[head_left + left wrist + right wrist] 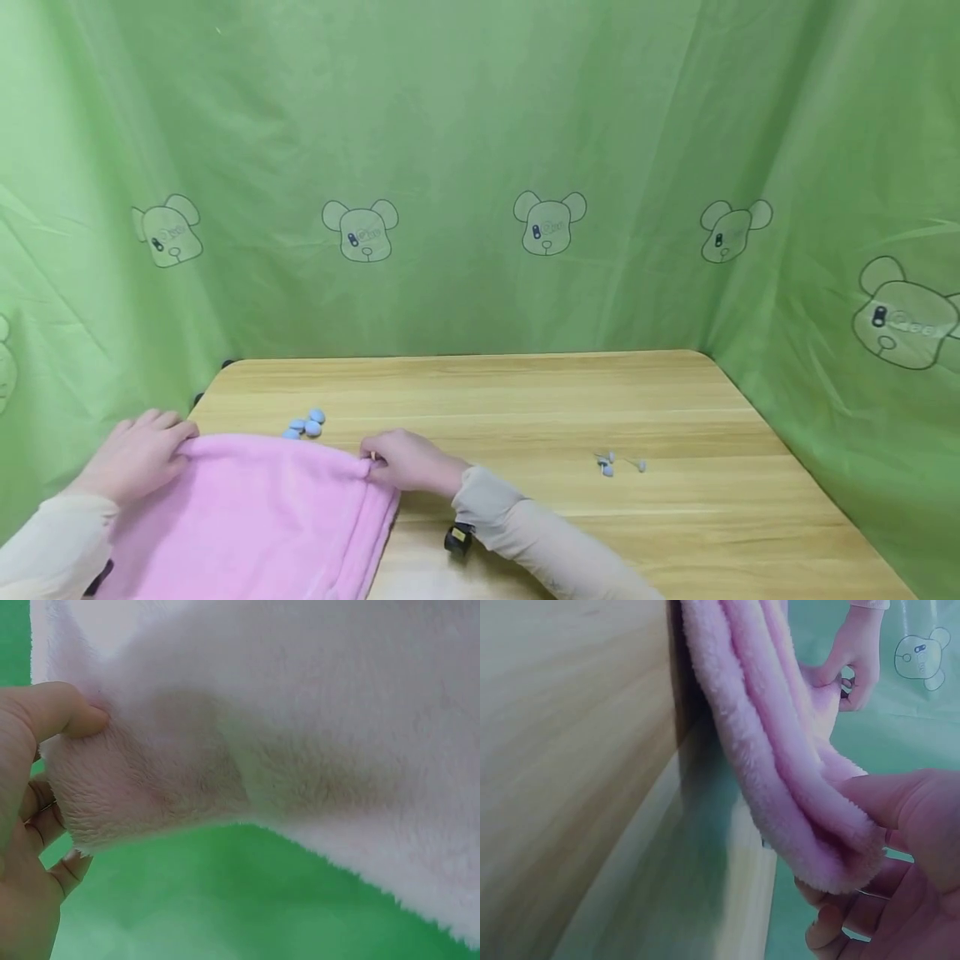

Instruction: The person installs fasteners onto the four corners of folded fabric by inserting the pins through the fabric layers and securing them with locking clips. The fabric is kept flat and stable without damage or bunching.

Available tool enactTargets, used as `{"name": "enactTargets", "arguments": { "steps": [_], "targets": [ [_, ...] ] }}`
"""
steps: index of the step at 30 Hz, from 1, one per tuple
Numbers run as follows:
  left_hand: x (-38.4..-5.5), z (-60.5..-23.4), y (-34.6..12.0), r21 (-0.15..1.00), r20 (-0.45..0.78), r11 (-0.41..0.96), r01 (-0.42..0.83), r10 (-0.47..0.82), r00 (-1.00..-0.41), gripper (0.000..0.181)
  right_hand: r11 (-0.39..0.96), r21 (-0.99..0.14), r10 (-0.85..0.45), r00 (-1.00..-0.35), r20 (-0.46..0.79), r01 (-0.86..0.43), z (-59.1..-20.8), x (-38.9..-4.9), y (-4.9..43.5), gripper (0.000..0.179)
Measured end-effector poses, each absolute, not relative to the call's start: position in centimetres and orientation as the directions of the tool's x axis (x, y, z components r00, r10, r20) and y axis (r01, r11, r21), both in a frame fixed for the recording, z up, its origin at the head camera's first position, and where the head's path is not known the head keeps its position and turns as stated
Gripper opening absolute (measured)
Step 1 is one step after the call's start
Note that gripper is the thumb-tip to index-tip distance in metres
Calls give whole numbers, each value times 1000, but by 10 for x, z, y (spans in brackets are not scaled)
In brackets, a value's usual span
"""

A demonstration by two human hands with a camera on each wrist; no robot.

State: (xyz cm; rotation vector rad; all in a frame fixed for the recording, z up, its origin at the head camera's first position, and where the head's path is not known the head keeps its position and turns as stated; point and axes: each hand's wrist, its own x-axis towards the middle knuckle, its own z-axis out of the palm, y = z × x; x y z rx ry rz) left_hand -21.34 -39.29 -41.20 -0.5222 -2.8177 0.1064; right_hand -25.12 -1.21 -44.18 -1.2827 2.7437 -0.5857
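A fluffy pink blanket (255, 517) lies folded in layers at the near left of the table, its far edge raised between two hands. My left hand (141, 457) grips the far left corner; in the left wrist view the thumb lies on top of the cloth (225, 765) with the fingers beneath. At the far right corner my right hand (408, 460) pinches the folded layers. The right wrist view shows the stacked folds of the blanket (780, 750) between thumb and fingers of the right hand (922, 855).
Several blue pebble-like pieces (312, 428) sit just beyond the blanket's far edge. To the right on the wooden table (525, 400) lie a few small pieces with grey-blue heads and thin stems (607, 469). Green curtains (480, 125) with bear-head prints surround the table.
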Motion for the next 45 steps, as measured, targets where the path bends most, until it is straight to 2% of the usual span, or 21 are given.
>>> {"name": "enactTargets", "arguments": {
  "steps": [6,12,16,24,32,39,45],
  "targets": [
    [-211,-404,-375,-136,294,916,377,401,-868,26,581,-401,-742,-664,97,-708,-437,-247,11,11],
    [-213,-398,-356,-175,366,882,437,471,-803,23,567,-442,-733,-671,113,-695,-429,-250,41,9],
    [-214,-395,-340,-166,371,864,475,501,-782,24,556,-463,-726,-675,135,-690,-425,-252,62,8],
    [-224,-393,-304,-133,448,796,590,580,-681,26,545,-534,-699,-702,135,-646,-423,-257,110,8],
    [-237,-390,-264,-15,385,771,637,593,-708,21,530,-534,-688,-702,183,-658,-413,-264,163,6],
    [-253,-391,-226,66,330,737,673,621,-711,19,575,-537,-649,-744,160,-617,-405,-269,211,6],
    [-264,-389,-197,137,302,707,694,638,-709,16,602,-491,-650,-744,156,-629,-398,-281,246,6]
  ]
}}
